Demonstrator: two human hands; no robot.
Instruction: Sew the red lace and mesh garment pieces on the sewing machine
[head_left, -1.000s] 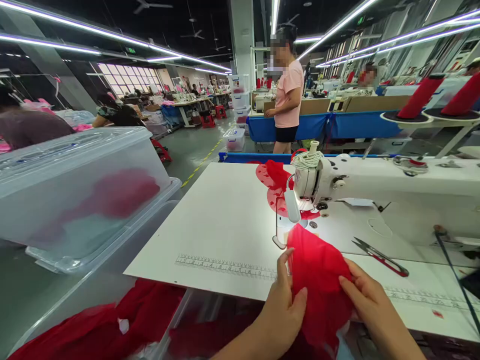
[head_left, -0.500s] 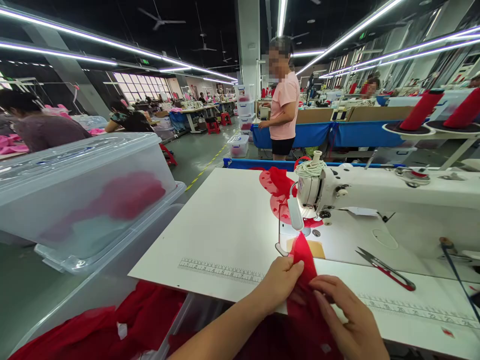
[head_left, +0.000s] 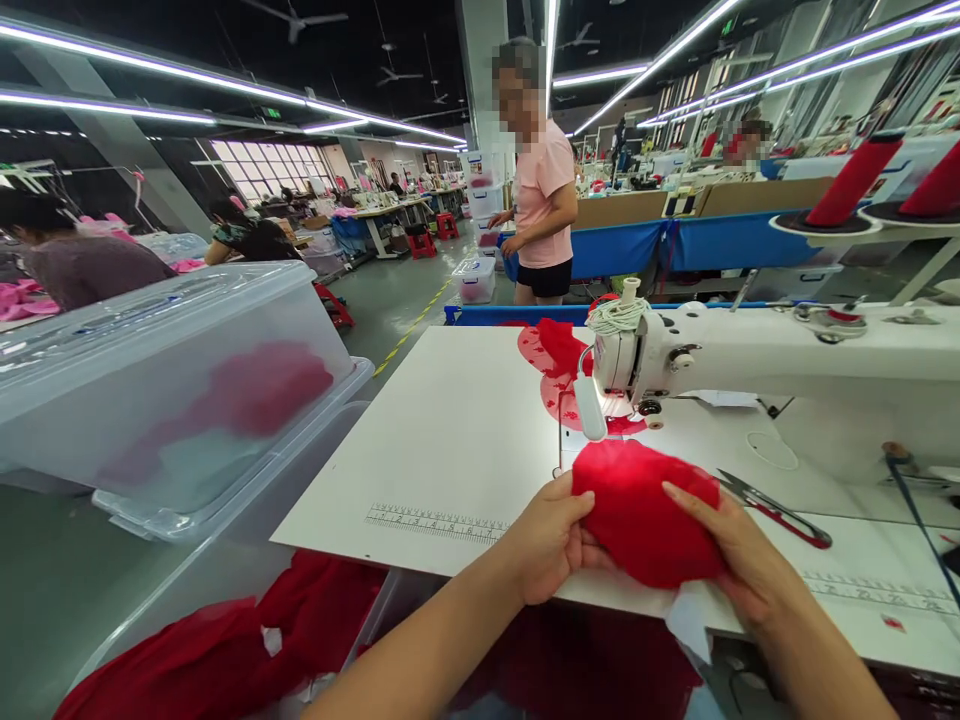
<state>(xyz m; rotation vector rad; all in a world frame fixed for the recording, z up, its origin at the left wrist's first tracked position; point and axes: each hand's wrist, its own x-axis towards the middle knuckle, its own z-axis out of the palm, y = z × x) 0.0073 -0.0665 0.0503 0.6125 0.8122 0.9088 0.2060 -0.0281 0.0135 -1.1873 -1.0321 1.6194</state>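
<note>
A rounded piece of red fabric (head_left: pixel 645 520) is spread between my two hands, above the front edge of the white sewing table (head_left: pixel 435 430). My left hand (head_left: pixel 559 535) grips its left side, thumb on top and fingers underneath. On the right side my right hand (head_left: pixel 724 540) holds it the same way. Just beyond the fabric stands a white sewing machine (head_left: pixel 720 345), its small lamp (head_left: pixel 590 408) lit. Red and pink patterned pieces (head_left: pixel 559 400) lie behind the needle area, which is partly hidden. Thread snips (head_left: pixel 780 510) rest right of my right hand.
Clear plastic bins (head_left: pixel 180 400) stand left of the table, one with red cloth (head_left: pixel 300 630) below the table edge. More dark red cloth (head_left: pixel 577 660) hangs under my hands. Red thread cones (head_left: pixel 855 180) stand at right. A person in a pink shirt (head_left: pixel 544 200) stands beyond the table.
The red fabric, narrow and folded before, is now opened out flat between my hands. My right hand has moved up and right. The standing person has shifted left and stepped closer.
</note>
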